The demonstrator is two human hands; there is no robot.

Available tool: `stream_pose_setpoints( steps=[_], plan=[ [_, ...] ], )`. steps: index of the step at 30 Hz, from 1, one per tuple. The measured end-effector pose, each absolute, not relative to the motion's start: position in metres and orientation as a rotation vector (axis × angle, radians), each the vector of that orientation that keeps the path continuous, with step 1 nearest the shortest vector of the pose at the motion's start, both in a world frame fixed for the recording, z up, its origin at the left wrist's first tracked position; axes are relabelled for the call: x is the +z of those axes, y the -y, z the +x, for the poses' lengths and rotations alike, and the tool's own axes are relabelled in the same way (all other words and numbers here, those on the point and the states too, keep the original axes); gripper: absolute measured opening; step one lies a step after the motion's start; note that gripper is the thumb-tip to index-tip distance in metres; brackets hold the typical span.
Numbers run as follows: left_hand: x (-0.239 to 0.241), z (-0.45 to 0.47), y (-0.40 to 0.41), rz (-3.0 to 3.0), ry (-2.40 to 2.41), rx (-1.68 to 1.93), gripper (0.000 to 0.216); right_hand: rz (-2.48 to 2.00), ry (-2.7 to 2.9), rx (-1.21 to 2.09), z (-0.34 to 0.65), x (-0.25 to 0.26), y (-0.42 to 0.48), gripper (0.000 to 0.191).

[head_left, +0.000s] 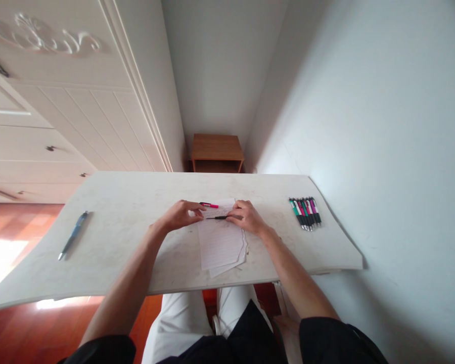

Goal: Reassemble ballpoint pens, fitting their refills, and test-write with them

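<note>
Over the lined paper [222,250], my right hand [247,216] is closed on the black grip part of a pen [220,218]. A thin dark refill sticks out of that part to the left. My left hand [184,214] pinches close to the refill's free end; what is between its fingertips is too small to make out. Just beyond the fingers, a pink pen barrel [210,205] with a dark end lies across the top of the paper. The sheets are stacked unevenly, with ragged edges on the right.
Several pens [305,213] in green, white, pink and purple lie side by side at the table's right. A blue pen [73,235] lies alone at the left. The white table [136,194] borders a wall on the right; a wooden stand [217,146] is behind it.
</note>
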State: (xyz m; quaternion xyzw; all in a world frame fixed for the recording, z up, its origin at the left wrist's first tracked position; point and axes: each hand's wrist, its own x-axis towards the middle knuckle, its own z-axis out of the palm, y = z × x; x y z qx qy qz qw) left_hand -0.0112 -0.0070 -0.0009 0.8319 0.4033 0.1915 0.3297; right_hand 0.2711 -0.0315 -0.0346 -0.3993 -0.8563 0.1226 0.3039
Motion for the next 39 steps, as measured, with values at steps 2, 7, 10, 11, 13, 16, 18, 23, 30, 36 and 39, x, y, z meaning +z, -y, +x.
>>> stream_pose_setpoints(
  steps=[2, 7, 10, 11, 13, 16, 18, 23, 30, 36, 39],
  plan=[
    [0.000, -0.011, 0.008, 2.175, -1.074, 0.496, 0.031, -1.055, 2.236, 0.334, 0.274, -0.034, 0.031, 0.009],
    [-0.004, -0.009, 0.009, 2.187, -1.052, 0.556, 0.032, -1.055, 2.182, 0.388, 0.279, -0.030, 0.031, 0.008],
    [-0.010, -0.007, 0.008, 2.217, -1.030, 0.587, 0.032, -1.041, 2.182, 0.410, 0.279, -0.027, 0.032, 0.010],
    [-0.011, -0.006, 0.008, 2.229, -1.026, 0.591, 0.031, -1.039, 2.186, 0.419, 0.278, -0.026, 0.033, 0.011],
    [-0.014, -0.005, 0.008, 2.267, -1.042, 0.610, 0.027, -1.036, 2.187, 0.432, 0.277, -0.025, 0.034, 0.013],
    [-0.014, -0.002, 0.008, 2.344, -1.040, 0.645, 0.020, -1.024, 2.165, 0.439, 0.277, -0.025, 0.034, 0.013],
    [-0.013, -0.001, 0.008, 2.377, -0.996, 0.647, 0.017, -1.022, 2.151, 0.445, 0.278, -0.026, 0.034, 0.013],
    [-0.011, -0.002, 0.008, 2.393, -1.012, 0.649, 0.018, -1.034, 2.124, 0.494, 0.284, -0.027, 0.031, 0.014],
    [-0.010, -0.007, 0.006, 2.366, -1.078, 0.637, 0.022, -1.229, 2.045, 0.641, 0.317, -0.020, 0.029, 0.018],
    [-0.011, -0.006, 0.006, 2.363, -1.111, 0.614, 0.023, -1.357, 1.976, 0.614, 0.336, -0.022, 0.029, 0.017],
    [-0.011, -0.006, 0.006, 2.370, -1.117, 0.619, 0.023, -1.374, 1.985, 0.590, 0.334, -0.024, 0.028, 0.016]
  ],
)
